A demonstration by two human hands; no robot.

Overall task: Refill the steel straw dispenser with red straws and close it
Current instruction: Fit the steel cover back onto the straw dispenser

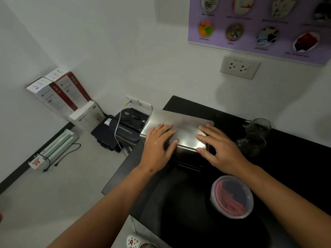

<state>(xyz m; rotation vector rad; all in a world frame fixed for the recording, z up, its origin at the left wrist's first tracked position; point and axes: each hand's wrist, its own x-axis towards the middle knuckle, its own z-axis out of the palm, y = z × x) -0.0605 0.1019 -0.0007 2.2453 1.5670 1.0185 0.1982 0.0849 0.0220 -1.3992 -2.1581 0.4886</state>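
Note:
The steel straw dispenser (184, 122) stands at the back left of the black counter (286, 158), its flat lid down. My left hand (158, 145) lies palm down on the lid's left part, fingers spread. My right hand (217, 147) rests on the lid's right front corner, fingers spread over the edge. Neither hand grips anything. A round clear plastic tub (232, 196) with several red straws (231, 199) inside sits on the counter near me, to the right of my right forearm.
Two glass mugs (254, 136) stand right of the dispenser. Below the counter's left edge sit a black shredder (125, 127) with a white cable, boxes (59, 92) against the wall and a laminator (57, 145) on the floor. A wall socket (239, 67) is above.

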